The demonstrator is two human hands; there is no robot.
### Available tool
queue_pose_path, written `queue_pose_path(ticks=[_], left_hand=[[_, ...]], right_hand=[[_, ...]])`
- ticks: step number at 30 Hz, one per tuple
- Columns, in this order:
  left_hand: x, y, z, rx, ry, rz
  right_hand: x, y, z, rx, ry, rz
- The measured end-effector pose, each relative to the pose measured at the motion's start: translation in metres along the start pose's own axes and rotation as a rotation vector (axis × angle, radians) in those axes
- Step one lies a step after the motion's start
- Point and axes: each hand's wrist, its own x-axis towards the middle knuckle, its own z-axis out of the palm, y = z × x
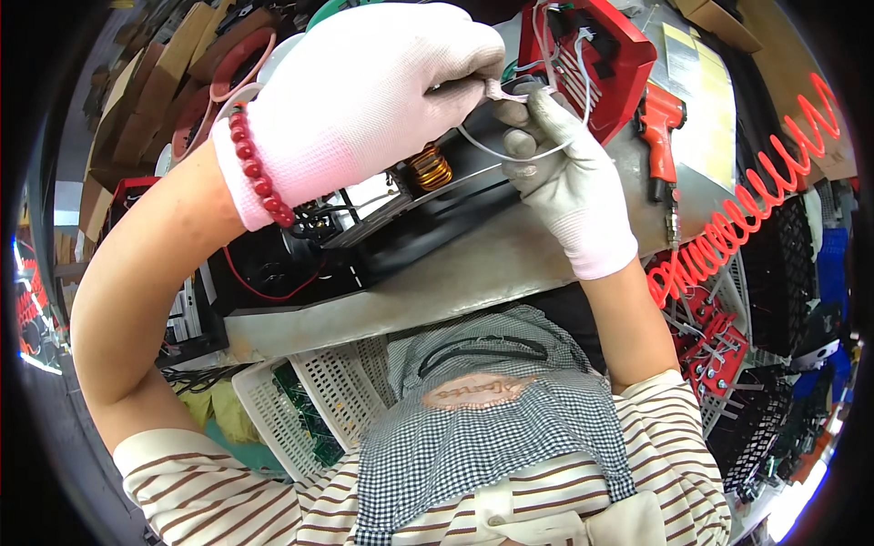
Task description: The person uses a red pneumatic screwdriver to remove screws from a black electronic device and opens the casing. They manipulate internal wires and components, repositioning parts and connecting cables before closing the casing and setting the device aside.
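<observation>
Both hands wear white gloves and meet over the bench, close to a red plastic housing. My left hand, with a red bead bracelet at the wrist, is closed, pinching a short pale twisted end of white wire. Facing it, my right hand pinches the same pale strand with thumb and forefinger. A thin white loop hangs below the fingertips and runs across the right hand toward the housing. Under my left forearm lies an open black device with a copper coil; the glove hides part of it.
A red air screwdriver lies right of the housing, joined to a coiled red hose. The metal bench edge runs before me. White baskets with green circuit boards stand below it. Cardboard boxes fill the left back.
</observation>
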Motion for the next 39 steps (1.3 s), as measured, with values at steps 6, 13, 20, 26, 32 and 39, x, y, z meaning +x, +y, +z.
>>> queue_pose_path(ticks=[6,13,20,26,32,39], left_hand=[[0.001,0.008,-0.031,0.196,-0.215,0.099],[-0.029,0.017,-0.036,-0.632,-0.147,-0.648],[-0.053,0.013,-0.05,-0.605,-0.266,-0.788],[-0.074,0.01,-0.047,-0.731,-0.28,-0.641],[-0.081,0.007,-0.037,-0.888,-0.328,-0.751],[-0.074,0.009,-0.037,-0.882,-0.36,-0.78]], right_hand=[[0.007,0.002,-0.002,0.014,-0.102,0.044],[-0.02,0.003,0.008,-0.819,0.298,0.049],[-0.067,0.005,0.058,-1.74,-0.246,-0.824],[-0.011,0.023,0.075,-1.789,-0.433,-1.096],[-0.006,0.035,0.063,-1.769,-0.414,-1.124],[-0.002,0.032,0.061,-1.809,-0.326,-1.145]])
